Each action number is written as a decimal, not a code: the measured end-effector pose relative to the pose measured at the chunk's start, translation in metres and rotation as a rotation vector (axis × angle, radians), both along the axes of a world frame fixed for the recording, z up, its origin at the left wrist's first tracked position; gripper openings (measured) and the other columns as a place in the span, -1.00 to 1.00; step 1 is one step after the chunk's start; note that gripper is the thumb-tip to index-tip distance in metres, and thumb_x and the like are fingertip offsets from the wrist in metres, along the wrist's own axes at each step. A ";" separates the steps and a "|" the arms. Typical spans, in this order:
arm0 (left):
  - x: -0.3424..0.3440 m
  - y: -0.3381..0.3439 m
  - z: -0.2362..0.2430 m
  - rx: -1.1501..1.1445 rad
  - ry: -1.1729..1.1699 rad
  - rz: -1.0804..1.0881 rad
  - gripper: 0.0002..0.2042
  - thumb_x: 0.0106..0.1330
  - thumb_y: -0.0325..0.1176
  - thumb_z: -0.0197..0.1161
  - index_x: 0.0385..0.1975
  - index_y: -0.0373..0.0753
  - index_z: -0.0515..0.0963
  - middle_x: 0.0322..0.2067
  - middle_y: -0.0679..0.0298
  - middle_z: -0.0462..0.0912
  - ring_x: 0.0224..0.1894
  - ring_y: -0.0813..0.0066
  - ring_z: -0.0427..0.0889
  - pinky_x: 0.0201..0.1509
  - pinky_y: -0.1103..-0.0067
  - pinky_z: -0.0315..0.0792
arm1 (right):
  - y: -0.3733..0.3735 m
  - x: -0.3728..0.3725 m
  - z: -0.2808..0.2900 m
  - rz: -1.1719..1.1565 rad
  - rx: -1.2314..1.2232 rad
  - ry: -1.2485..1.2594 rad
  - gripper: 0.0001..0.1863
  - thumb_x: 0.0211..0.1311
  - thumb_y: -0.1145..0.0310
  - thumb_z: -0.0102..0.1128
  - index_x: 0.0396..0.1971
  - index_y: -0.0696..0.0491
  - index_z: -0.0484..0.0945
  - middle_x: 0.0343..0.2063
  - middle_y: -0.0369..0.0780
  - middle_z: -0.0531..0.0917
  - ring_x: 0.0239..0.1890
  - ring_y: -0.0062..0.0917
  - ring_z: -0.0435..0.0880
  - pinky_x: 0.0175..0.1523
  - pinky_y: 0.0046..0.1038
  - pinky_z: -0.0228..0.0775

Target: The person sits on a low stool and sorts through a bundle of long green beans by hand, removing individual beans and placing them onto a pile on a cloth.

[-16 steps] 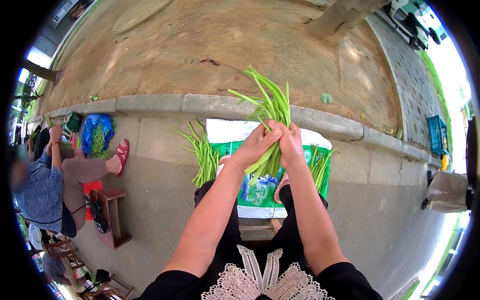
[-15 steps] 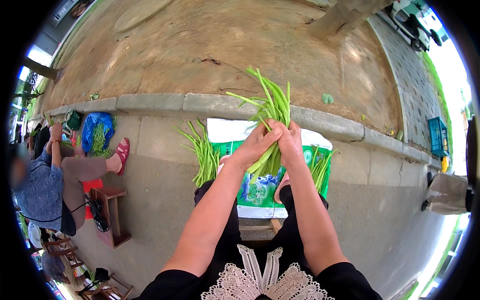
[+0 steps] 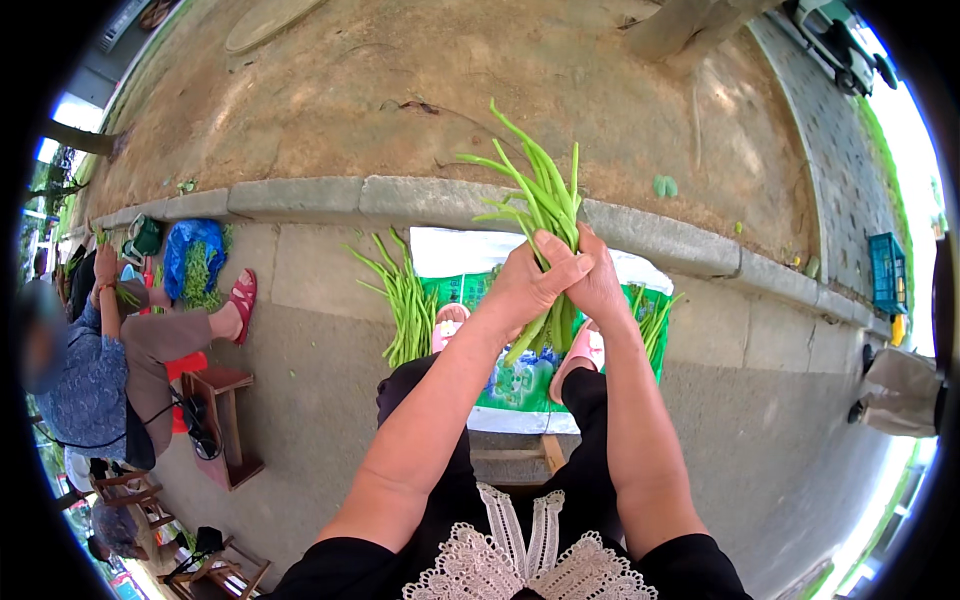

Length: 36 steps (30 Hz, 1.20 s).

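Closer together than half a second ago, the left hand and right hand now overlap, with the left thumb laid toward the right hand. Stems reach farther up the view, their tips more fanned, and both sandals show more fully. Both hands are closed around the bunch of stems, gripping it near the middle; the tips point away from the body and the lower ends hang between the wrists. All of it is held above a sack spread flat on the pavement, its far edge by the kerb.

Printing covers the sack: a green ground, white bands at the far and near edges, and a blue and white design, partly hidden by the stems and arms. Pink sandals rest on it. More stems lie in a left pile at its left edge and a right pile at its right.

Among the containers, a blue bag at far left stands open with leafy greens at its mouth. Beside it is a dark green container, its contents unclear. Far right, near the kerb, sits a teal crate with slatted sides; what it holds cannot be told.
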State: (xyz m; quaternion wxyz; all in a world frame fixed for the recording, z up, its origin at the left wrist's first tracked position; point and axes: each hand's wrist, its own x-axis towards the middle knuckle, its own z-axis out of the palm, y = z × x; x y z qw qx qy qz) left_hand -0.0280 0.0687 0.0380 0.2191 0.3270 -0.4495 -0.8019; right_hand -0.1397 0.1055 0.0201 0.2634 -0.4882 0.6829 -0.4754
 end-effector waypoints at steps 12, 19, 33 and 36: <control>-0.005 -0.006 0.002 0.129 0.112 -0.105 -0.64 0.07 -0.24 0.32 -0.22 -0.31 0.43 -0.44 0.27 0.54 -0.46 0.55 0.55 -0.38 0.64 0.46 | 0.016 -0.011 0.044 -0.125 0.261 -0.647 -0.45 0.12 -0.10 0.06 -0.36 0.20 0.50 -0.62 -0.26 0.50 -0.63 -0.62 0.43 -0.59 -0.57 0.25; -0.009 -0.005 -0.006 0.125 0.054 0.013 -0.67 0.08 -0.44 0.29 -0.16 -0.35 0.41 -0.34 0.24 0.55 -0.40 0.54 0.57 -0.31 0.61 0.49 | 0.015 -0.022 0.038 -0.095 0.274 -0.346 -0.52 0.11 0.04 0.14 -0.43 0.27 0.52 -0.62 -0.24 0.53 -0.58 -0.62 0.46 -0.52 -0.57 0.30; -0.007 -0.010 -0.006 0.196 0.126 0.106 -0.70 0.10 -0.46 0.27 -0.17 -0.33 0.45 -0.31 0.23 0.57 -0.36 0.51 0.58 -0.29 0.59 0.52 | 0.005 -0.014 0.019 -0.168 0.029 -1.004 -0.63 0.20 0.08 0.07 -0.41 0.15 0.51 -0.54 -0.32 0.50 -0.50 -0.66 0.42 -0.44 -0.55 0.24; -0.006 -0.011 -0.007 0.198 0.135 0.128 -0.73 0.11 -0.48 0.24 -0.19 -0.34 0.45 -0.33 0.22 0.57 -0.40 0.50 0.58 -0.31 0.57 0.53 | 0.006 -0.016 0.018 -0.152 0.017 -1.076 -0.61 0.22 0.12 0.04 -0.27 0.20 0.45 -0.47 -0.28 0.50 -0.45 -0.62 0.46 -0.41 -0.53 0.27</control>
